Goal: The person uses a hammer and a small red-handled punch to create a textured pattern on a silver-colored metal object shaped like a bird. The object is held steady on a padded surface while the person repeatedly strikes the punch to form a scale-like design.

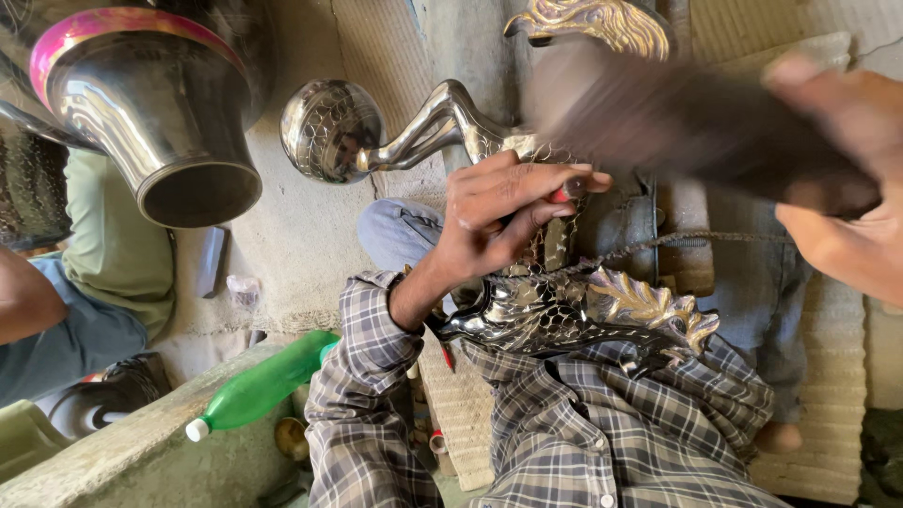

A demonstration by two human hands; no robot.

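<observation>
My left hand [499, 214] is in the middle, its fingers pinched around a small punch with a red tip [562, 195], pressed against an ornate silver metal figure [555, 306] that lies across my lap. The figure has a curved neck ending in a patterned ball [331, 132] and gold feathered parts [658, 310]. My right hand [842, 202] is at the right edge, gripping a dark blurred mallet [677, 127] raised above the punch.
A large shiny metal vase [155, 113] with a pink band stands at the top left. A green plastic bottle [263, 386] lies on a concrete ledge [113, 452]. Another person's arm [28, 296] and green shirt show at the left. A second gold feathered piece [602, 23] is at the top.
</observation>
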